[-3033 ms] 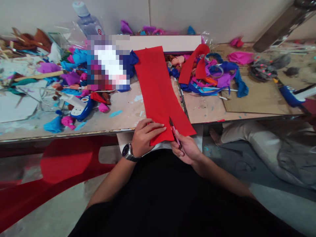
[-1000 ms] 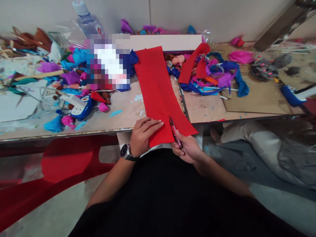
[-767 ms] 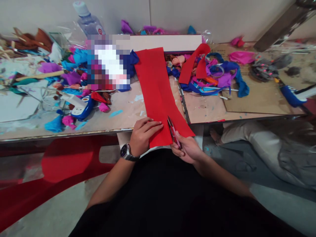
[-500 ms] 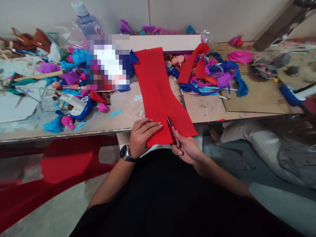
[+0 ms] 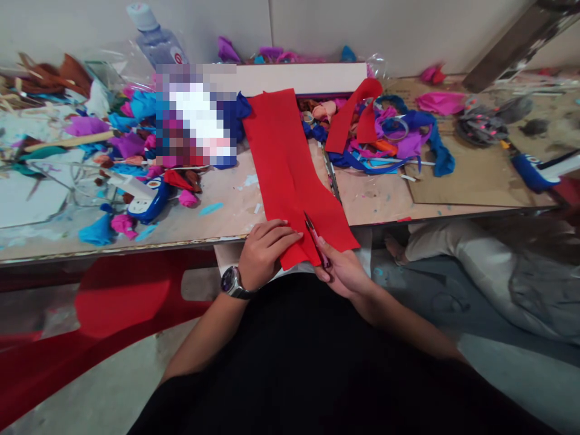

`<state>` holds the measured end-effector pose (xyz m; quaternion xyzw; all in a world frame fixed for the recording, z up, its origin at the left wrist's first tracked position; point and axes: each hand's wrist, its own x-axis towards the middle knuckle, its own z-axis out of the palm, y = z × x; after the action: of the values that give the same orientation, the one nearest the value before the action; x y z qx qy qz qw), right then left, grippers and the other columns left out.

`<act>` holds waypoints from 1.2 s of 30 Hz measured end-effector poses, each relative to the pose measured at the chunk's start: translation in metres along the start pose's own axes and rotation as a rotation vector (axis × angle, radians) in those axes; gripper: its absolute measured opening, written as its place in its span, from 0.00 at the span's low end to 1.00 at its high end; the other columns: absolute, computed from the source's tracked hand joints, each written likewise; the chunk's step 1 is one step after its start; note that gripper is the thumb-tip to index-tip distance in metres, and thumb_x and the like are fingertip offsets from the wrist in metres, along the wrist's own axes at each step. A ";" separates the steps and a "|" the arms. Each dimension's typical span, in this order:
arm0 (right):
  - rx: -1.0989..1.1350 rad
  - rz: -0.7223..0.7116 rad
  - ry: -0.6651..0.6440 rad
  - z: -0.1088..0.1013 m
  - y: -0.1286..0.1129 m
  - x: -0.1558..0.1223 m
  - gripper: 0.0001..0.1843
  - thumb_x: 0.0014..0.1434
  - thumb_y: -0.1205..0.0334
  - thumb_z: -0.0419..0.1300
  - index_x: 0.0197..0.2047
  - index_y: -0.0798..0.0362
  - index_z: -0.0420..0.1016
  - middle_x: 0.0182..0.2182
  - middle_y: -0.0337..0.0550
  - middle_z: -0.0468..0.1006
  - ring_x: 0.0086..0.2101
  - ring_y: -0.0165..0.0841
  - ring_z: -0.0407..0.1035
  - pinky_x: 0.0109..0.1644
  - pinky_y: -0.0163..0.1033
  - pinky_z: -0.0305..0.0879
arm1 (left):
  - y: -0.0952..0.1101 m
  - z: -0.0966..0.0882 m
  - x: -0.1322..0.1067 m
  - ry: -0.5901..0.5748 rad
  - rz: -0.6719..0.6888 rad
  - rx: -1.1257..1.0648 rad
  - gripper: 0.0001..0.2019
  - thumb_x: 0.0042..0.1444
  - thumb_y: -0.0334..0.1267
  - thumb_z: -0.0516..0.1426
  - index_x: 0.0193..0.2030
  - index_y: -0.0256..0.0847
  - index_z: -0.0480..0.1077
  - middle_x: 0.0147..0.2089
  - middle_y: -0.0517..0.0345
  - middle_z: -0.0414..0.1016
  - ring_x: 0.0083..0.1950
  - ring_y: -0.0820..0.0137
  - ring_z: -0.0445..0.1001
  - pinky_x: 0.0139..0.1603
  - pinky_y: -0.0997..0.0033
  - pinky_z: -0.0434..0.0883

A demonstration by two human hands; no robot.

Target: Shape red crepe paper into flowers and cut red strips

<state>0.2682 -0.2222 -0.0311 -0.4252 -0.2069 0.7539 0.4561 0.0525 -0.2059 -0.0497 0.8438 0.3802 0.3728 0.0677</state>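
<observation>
A long red sheet of crepe paper [image 5: 283, 154] runs from the back of the table over its front edge toward my body. My left hand [image 5: 265, 251], with a watch on the wrist, grips the sheet near its lower left edge; the fingers lie on top and the thumb is hidden. In my right hand [image 5: 342, 266] is a pair of small scissors [image 5: 312, 229] with dark blades and pink handles. The blades point away from me, against the lower part of the paper. Between the hands the near edge is wrinkled. Whether the blades are parted is unclear.
Crumpled coloured paper scraps [image 5: 131, 145] lie at the left, with a blue-and-white glue gun [image 5: 147, 199] and a bottle [image 5: 158, 45]. At the right are a red paper strip [image 5: 347, 124], tape rolls and another glue gun [image 5: 532, 172]. Another person's leg [image 5: 457, 248] shows below.
The lower left part of the red paper has shifted right and puckered under my left hand. My left fingers have come closer to the scissors, whose blades lie slightly further left.
</observation>
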 end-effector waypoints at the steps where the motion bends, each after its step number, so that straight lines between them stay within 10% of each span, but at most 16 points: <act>1: 0.002 -0.014 0.009 0.000 0.000 0.000 0.30 0.53 0.49 0.80 0.56 0.46 0.80 0.39 0.36 0.82 0.19 0.20 0.58 0.17 0.30 0.52 | 0.000 0.000 0.001 -0.001 0.007 -0.020 0.18 0.71 0.34 0.58 0.65 0.45 0.77 0.56 0.48 0.84 0.66 0.55 0.77 0.65 0.49 0.75; 22: -0.050 0.110 -0.033 -0.011 -0.005 0.002 0.28 0.48 0.41 0.81 0.29 0.55 0.77 0.18 0.33 0.70 0.15 0.23 0.61 0.15 0.30 0.49 | 0.002 -0.003 0.005 0.036 0.082 -0.090 0.25 0.69 0.49 0.61 0.68 0.40 0.73 0.55 0.41 0.81 0.58 0.54 0.78 0.63 0.50 0.76; 30: 0.004 0.112 0.018 -0.008 -0.006 0.000 0.27 0.47 0.49 0.83 0.44 0.53 0.83 0.24 0.33 0.77 0.19 0.25 0.66 0.17 0.29 0.53 | 0.002 -0.003 0.005 0.049 0.082 -0.093 0.22 0.70 0.43 0.61 0.68 0.44 0.74 0.55 0.44 0.83 0.59 0.56 0.79 0.61 0.52 0.77; 36: 0.131 -0.026 -0.040 -0.003 0.001 0.001 0.28 0.50 0.59 0.82 0.54 0.48 0.84 0.57 0.44 0.85 0.55 0.39 0.79 0.59 0.44 0.78 | 0.006 -0.003 0.005 0.055 0.083 -0.087 0.16 0.73 0.35 0.58 0.63 0.45 0.77 0.53 0.49 0.85 0.59 0.60 0.79 0.60 0.54 0.78</act>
<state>0.2702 -0.2221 -0.0338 -0.3764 -0.1717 0.7682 0.4885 0.0560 -0.2070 -0.0425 0.8445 0.3301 0.4144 0.0782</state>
